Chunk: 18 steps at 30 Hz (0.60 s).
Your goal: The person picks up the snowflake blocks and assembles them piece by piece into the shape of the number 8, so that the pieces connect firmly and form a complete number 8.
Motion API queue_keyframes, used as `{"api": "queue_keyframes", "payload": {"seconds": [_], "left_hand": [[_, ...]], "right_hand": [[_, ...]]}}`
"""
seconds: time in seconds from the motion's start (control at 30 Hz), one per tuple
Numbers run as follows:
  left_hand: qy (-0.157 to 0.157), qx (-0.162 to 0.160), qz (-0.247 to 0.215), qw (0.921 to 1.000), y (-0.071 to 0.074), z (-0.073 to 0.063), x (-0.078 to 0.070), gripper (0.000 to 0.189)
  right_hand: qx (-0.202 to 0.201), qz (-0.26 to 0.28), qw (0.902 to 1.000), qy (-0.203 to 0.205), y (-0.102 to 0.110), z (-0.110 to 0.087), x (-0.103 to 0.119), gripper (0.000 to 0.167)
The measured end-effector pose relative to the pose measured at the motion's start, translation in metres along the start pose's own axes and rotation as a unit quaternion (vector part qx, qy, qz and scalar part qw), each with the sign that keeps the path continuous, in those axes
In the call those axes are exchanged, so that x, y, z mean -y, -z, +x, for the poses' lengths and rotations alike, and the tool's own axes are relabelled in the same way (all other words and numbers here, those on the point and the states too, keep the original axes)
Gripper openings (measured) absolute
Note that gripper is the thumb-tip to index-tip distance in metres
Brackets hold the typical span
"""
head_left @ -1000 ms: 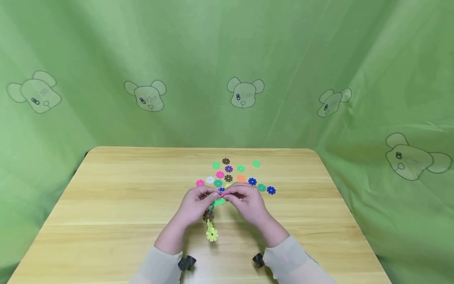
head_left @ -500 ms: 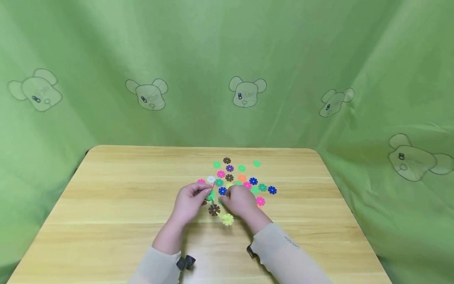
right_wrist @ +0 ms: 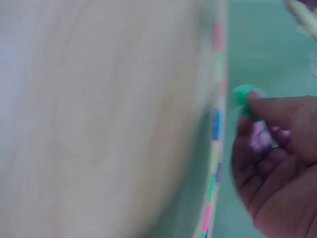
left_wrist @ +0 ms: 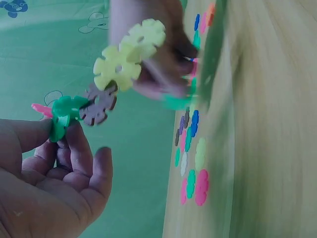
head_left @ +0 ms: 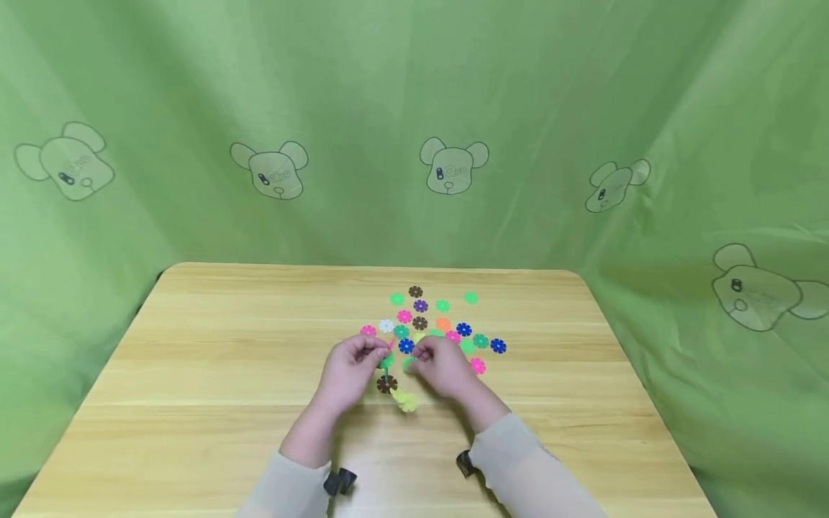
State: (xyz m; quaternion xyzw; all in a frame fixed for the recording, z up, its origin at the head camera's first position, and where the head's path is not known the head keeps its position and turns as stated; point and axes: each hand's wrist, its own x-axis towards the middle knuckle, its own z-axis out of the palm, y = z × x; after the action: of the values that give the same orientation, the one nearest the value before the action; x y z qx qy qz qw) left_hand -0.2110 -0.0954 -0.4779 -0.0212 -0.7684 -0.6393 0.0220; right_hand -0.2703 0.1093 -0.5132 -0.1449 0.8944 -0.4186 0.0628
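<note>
My left hand (head_left: 346, 370) pinches a short chain of interlocked plastic snowflake discs between thumb and fingers. In the left wrist view the chain runs from a pink disc (left_wrist: 42, 109) through green discs (left_wrist: 62, 114) and a brown disc (left_wrist: 98, 104) to yellow discs (left_wrist: 117, 69) at its free end. My right hand (head_left: 447, 367), just to the right of the chain, pinches a single green disc (right_wrist: 242, 94) by its edge, its other fingers curled beneath. The two hands are apart, over the near side of the loose discs.
Several loose snowflake discs, among them a white one (head_left: 386, 326), an orange one (head_left: 443, 324) and a blue one (head_left: 498, 346), lie flat on the wooden table (head_left: 227, 403). A green curtain (head_left: 363, 86) encloses the table's far side and flanks.
My hands have parted after meeting at the pink disc. The right one has reached down to the discs and now holds a green disc; the chain's yellow end has swung right.
</note>
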Motion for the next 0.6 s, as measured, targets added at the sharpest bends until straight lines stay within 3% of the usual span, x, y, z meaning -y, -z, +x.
{"api": "queue_keyframes", "payload": {"seconds": [0.1,0.2,0.47,0.6], "left_hand": [[-0.013,0.001,0.033,0.9994,-0.002,-0.003,-0.002,0.010],[-0.025,0.001,0.071,0.9972,-0.004,-0.005,-0.006,0.010],[-0.077,-0.004,0.139,0.9873,-0.012,-0.008,-0.011,0.008],[-0.085,0.002,0.152,0.9848,-0.013,-0.009,-0.012,0.007]], "right_hand": [[-0.053,0.145,0.9875,0.032,0.016,-0.009,0.012,0.010],[-0.080,0.224,0.9683,0.075,0.027,-0.016,0.024,0.012],[-0.087,0.232,0.9605,0.127,0.034,-0.029,0.033,0.012],[-0.095,0.218,0.9594,0.151,0.035,-0.033,0.033,0.010]]}}
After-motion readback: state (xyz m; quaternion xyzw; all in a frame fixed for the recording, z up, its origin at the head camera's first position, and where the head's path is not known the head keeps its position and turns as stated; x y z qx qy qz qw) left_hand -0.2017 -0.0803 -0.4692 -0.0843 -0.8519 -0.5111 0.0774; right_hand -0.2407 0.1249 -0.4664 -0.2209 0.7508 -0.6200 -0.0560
